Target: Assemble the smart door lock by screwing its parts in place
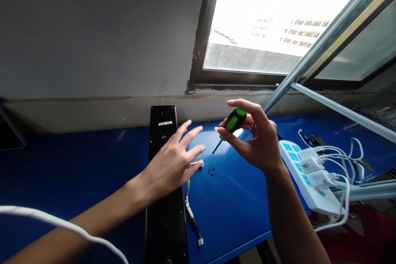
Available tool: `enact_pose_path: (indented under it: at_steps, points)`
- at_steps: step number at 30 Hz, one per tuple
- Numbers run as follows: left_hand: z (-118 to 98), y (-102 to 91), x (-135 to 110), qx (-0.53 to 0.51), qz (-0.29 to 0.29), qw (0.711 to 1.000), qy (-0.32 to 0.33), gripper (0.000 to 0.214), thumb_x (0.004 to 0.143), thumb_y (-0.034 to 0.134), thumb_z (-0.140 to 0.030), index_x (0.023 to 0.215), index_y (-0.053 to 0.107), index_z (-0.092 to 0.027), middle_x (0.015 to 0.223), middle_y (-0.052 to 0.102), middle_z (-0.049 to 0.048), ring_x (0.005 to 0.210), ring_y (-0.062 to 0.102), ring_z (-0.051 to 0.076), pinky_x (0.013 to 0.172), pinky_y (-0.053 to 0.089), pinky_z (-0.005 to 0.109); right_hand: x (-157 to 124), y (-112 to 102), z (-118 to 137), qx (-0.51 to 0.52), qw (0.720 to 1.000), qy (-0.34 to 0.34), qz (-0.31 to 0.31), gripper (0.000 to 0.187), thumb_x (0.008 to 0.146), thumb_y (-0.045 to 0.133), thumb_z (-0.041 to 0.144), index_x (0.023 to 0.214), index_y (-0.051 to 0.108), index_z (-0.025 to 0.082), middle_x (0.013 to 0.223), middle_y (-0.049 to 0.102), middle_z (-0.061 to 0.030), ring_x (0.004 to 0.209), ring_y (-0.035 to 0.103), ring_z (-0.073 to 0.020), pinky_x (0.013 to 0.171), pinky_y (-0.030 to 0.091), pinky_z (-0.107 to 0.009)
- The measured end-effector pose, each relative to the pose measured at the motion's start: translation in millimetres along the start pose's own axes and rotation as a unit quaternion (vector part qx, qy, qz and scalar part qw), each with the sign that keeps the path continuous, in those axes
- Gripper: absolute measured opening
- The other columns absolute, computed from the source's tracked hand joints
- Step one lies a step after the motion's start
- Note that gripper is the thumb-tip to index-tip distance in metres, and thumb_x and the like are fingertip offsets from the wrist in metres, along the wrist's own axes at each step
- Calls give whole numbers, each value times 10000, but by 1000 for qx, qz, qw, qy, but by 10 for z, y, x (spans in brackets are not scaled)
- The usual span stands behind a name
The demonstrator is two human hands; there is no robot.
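My right hand (pixel 256 136) grips a green and black screwdriver (pixel 232 123) by its handle, the shaft slanting down and left above the blue table. Fingers spread, my left hand (pixel 177 156) reaches over a long black metal panel (pixel 165 222) that bears a white "CE 15" label (pixel 165 123). Several tiny dark screws (pixel 210 171) lie loose on the table, just right of the left fingertips and below the screwdriver tip. From under the left hand a white wrapped cable (pixel 188 204) runs along the panel's right edge to a small white connector (pixel 201 241). Part of the cable is hidden by the hand.
A white power strip (pixel 309 181) with several plugged-in chargers and tangled white cables stands at the right. A metal frame bar (pixel 321 37) crosses before the window. A white cable (pixel 77 231) loops across the lower left foreground. The wall (pixel 93 115) borders the blue table (pixel 235 210).
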State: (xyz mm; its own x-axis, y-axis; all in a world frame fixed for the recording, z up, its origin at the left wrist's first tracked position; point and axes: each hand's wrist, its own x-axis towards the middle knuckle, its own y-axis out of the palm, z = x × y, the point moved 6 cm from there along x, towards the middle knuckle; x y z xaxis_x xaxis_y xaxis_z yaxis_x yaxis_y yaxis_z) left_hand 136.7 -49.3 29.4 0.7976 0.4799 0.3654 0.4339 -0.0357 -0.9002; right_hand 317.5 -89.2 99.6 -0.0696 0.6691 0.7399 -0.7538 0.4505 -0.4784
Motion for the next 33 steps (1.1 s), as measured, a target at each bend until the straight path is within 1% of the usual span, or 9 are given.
enact_pose_path:
  at_steps: [2,4,7,11,16,22,27,30,33]
  points:
    - [-96,187,67,2,66,997,36,253,979,695,-254,1228,735,-232,1544,585,131,1557,395,408,1178,504,611,-185,-19,-136,-10,999,41,10,566,865,820,238,1382,593,288,944,798,17,814,802,-195,739,700,-352]
    - [-180,365,123,-2,120,991,62,180,941,738,-245,1118,763,-228,1341,715,133,1425,553,405,1105,558,570,-341,-11,-225,-20,998,63,17,533,884,801,269,1374,593,285,961,797,8,813,798,-190,728,700,-350]
    - [-269,551,190,9,162,984,73,105,893,786,-238,995,775,-215,1159,765,140,1311,628,409,1032,581,547,-487,15,-280,-19,997,74,19,490,898,786,282,1352,600,273,971,792,-3,801,789,-182,719,697,-348]
    - [-305,661,223,11,173,983,67,114,832,823,-194,934,775,-203,1100,766,153,1281,633,431,1016,565,556,-552,54,-298,5,997,82,13,495,883,799,252,1337,603,261,1000,786,-9,808,780,-168,711,687,-322]
    - [-235,694,197,-10,154,986,58,98,848,800,-215,940,766,-228,1104,764,135,1347,593,408,1074,526,538,-557,120,-332,10,997,79,24,469,914,760,272,1352,593,279,1090,799,-21,785,781,-158,701,692,-322]
    - [-198,568,211,15,136,989,56,66,901,778,-264,942,762,-215,1151,759,131,1349,590,407,1059,542,542,-493,47,-264,-11,998,60,16,484,917,757,267,1370,588,293,1170,795,-28,824,790,-162,715,693,-321]
    - [-226,308,171,37,141,989,38,129,1011,662,-258,1010,762,-177,1121,772,114,1234,643,351,966,585,482,-346,-77,4,19,999,18,-34,553,866,823,205,1361,601,311,1038,797,10,825,797,-174,724,695,-325]
    - [-227,130,82,11,91,996,21,156,1030,652,-277,1052,766,-173,1087,774,95,1180,647,308,971,583,449,-234,-94,178,68,995,-10,-66,595,840,849,190,1366,604,319,987,784,8,810,801,-208,711,712,-372]
    - [-197,-13,-30,-22,35,999,-3,163,1031,664,-290,1006,775,-173,996,781,74,1126,653,285,922,591,417,-128,-82,357,93,990,-40,-97,577,829,863,193,1338,622,319,1017,775,-3,804,805,-224,699,719,-389]
